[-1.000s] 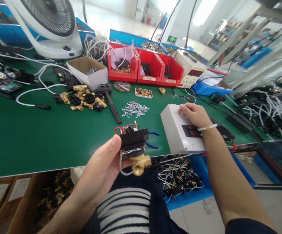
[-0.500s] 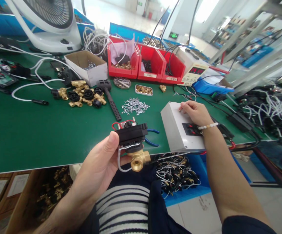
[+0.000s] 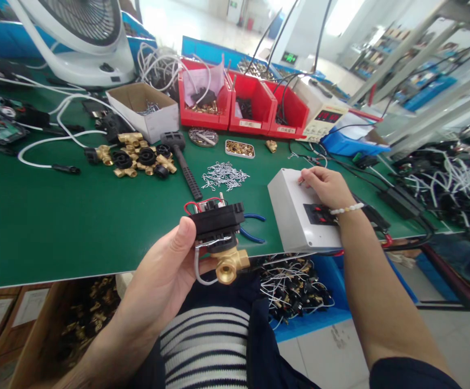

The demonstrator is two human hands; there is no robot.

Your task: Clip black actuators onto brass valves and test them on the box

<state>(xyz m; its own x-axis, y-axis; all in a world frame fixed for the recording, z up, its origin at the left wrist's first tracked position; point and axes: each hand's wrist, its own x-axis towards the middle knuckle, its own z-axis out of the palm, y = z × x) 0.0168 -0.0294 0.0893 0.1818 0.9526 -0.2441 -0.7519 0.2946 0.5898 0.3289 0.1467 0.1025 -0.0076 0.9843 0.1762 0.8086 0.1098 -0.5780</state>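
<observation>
My left hand (image 3: 170,256) is closed around a motorized valve (image 3: 226,256), with its brass body hanging below a black actuator housing. Red wires and metal parts show at the top of the housing, and a grey cable loops down its side. My right hand (image 3: 322,186) rests on a light grey control box (image 3: 289,216), thumb and fingers pinched on a small metal toggle switch (image 3: 300,182), mostly hidden. Black and red wire terminals (image 3: 319,214) sit on the box face below that hand. Just behind the valve lie blue-handled pliers (image 3: 255,227).
A black hammer (image 3: 184,165), a pile of metal clips (image 3: 224,176) and brass fittings (image 3: 137,156) lie on the green bench (image 3: 76,221). Red bins (image 3: 251,108), a power supply (image 3: 319,116) and a fan (image 3: 84,43) stand behind. A blue crate (image 3: 336,286) of wired parts sits below.
The valve in my left hand has shifted very slightly left. My right hand stays in the same spot on the control box.
</observation>
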